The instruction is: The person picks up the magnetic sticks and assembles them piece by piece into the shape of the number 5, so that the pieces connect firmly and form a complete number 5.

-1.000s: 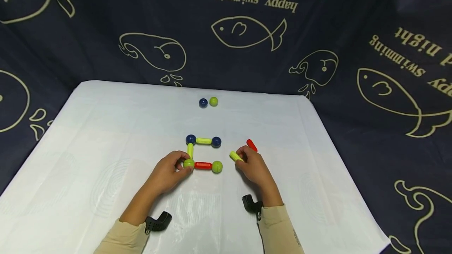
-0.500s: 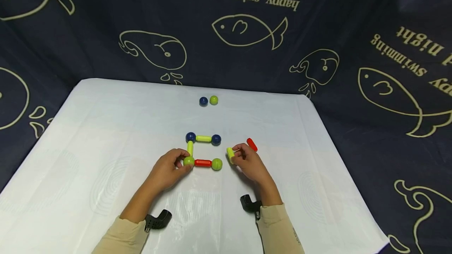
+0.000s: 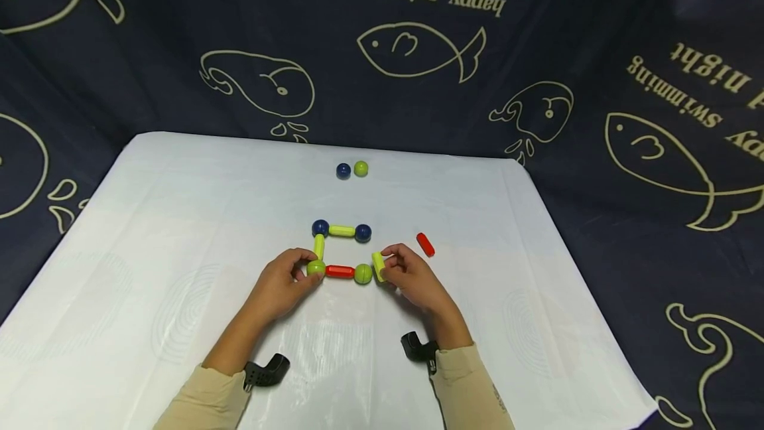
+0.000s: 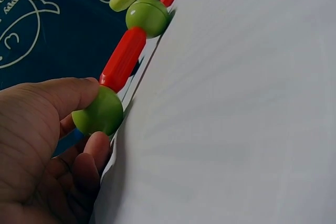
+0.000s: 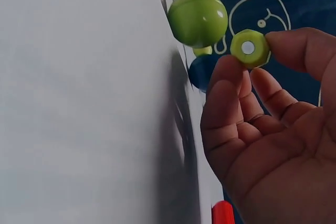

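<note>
My left hand (image 3: 284, 285) pinches a green ball (image 4: 100, 113) at the near left corner of a frame of balls and rods. From that ball a red rod (image 3: 340, 272) runs to a second green ball (image 3: 363, 274), and a yellow-green rod (image 3: 319, 246) runs back to a blue ball (image 3: 320, 227). Another yellow-green rod (image 3: 342, 231) links it to a second blue ball (image 3: 363, 233). Between thumb and fingers, my right hand (image 3: 414, 275) pinches a loose yellow-green rod (image 5: 249, 49), close beside the second green ball. A pale disc shows at the rod's end.
A loose red rod (image 3: 426, 244) lies on the white cloth just beyond the right hand. Farther back, a blue ball (image 3: 343, 170) and a green ball (image 3: 361, 168) sit side by side. Dark printed fabric (image 3: 418, 111) hangs behind the table (image 3: 179, 217).
My right hand has moved left with the yellow-green rod and turned it more upright, close to the second green ball. The left hand keeps its pinch; the frame has shifted slightly.
</note>
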A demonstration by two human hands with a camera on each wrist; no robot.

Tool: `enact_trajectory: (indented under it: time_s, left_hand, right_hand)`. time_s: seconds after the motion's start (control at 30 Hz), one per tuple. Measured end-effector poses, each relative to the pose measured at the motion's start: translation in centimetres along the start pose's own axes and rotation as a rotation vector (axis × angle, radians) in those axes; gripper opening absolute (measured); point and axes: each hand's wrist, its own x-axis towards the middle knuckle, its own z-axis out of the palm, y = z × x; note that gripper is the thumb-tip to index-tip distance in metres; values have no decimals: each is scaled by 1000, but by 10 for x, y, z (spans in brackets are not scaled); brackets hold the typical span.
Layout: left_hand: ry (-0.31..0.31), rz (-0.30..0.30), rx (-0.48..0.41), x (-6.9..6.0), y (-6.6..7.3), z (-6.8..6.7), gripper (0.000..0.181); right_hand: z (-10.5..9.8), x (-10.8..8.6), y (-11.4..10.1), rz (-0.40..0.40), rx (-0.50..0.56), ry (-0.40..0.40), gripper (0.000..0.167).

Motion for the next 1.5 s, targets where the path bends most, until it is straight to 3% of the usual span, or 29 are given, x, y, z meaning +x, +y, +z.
enact_trajectory:
  time_s: [0.1,0.33,0.73,1.5]
  left_hand:
    - [-3,-15,-4,0,0,0,30]
    - [-5,-27,-9,1,-1,0,30]
    - [1,-42,-28,2,-1,0,29]
    - [5,-109,-55,5,-2,-2,32]
  right_hand:
    - [2,0,-2,-6,47,-38,34]
    - [8,-14,-35,28,98,-116,34]
    - [12,-3,-4,68,112,-164,34]
    - [17,-3,-3,91,97,-238,34]
